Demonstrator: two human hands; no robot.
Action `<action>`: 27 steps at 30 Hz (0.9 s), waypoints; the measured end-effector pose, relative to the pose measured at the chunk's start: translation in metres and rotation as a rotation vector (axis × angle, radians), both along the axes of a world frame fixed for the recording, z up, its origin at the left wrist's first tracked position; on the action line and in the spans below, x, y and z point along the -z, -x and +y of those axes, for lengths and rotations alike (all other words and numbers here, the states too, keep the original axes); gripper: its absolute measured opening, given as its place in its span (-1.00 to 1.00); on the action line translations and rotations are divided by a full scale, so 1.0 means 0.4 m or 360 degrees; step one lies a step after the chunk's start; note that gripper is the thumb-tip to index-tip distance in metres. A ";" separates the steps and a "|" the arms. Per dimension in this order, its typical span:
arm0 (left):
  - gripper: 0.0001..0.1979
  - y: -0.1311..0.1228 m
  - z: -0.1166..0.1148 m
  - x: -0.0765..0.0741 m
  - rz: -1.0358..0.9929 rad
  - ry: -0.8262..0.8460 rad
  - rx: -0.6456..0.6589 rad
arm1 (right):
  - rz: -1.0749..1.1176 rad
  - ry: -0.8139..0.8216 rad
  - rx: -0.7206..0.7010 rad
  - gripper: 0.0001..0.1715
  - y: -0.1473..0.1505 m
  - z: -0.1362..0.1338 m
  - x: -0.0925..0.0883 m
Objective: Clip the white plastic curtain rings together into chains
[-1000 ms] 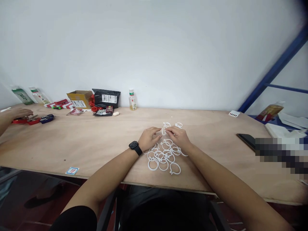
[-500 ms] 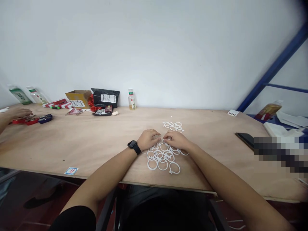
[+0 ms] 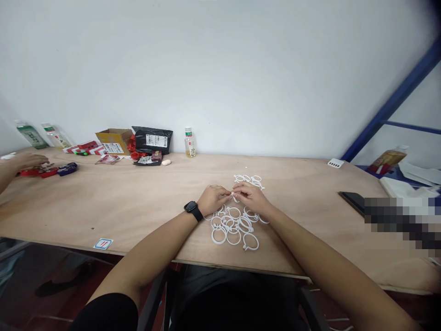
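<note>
Between my two hands is a white plastic ring (image 3: pixel 235 198), partly hidden by the fingers. My left hand (image 3: pixel 213 200), with a black watch at its wrist, pinches one side of it near the small tab. My right hand (image 3: pixel 251 196) is closed on the other side, fingertips almost meeting the left ones. Just below the hands lies a loose pile of white plastic rings (image 3: pixel 234 236) with small clip-like tabs, several overlapping. Behind my right hand, a smaller group of the same rings (image 3: pixel 257 178) lies on the wooden table (image 3: pixel 144 197).
A drink bottle (image 3: pixel 190 143), a black parcel bag (image 3: pixel 151 140) and an open cardboard box (image 3: pixel 113 141) stand along the wall. At far left another person's hand (image 3: pixel 32 161) reaches over red and blue items (image 3: pixel 48 171). A dark phone (image 3: pixel 353 201) lies at the right.
A white ring has come up from the pile between my fingertips. My right hand has shifted slightly up and away from me; the left has barely moved.
</note>
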State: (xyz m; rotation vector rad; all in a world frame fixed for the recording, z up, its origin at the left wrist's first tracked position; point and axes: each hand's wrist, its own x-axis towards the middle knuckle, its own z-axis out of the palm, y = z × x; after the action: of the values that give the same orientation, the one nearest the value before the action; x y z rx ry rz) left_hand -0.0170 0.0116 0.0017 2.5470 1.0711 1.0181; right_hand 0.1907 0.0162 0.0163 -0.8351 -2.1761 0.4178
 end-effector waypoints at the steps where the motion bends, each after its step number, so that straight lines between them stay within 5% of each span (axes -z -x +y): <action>1: -0.77 0.000 0.000 0.000 -0.0030 -0.0026 0.0011 | 0.0048 -0.0018 -0.0042 -0.80 0.003 -0.003 -0.001; 7: -0.75 0.000 -0.006 -0.002 -0.0080 -0.0136 -0.0033 | 0.0197 0.0050 -0.0172 -0.81 0.015 -0.007 0.007; 27: -0.72 -0.009 -0.013 -0.019 -0.0142 -0.0059 -0.0160 | 0.0195 0.0118 -0.0021 -0.78 0.036 -0.016 0.006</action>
State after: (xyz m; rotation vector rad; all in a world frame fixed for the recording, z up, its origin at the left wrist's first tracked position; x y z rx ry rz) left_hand -0.0133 0.0064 0.0093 2.4721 1.1760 1.1755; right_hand 0.1763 0.0096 0.0140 -0.8147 -2.0645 0.5452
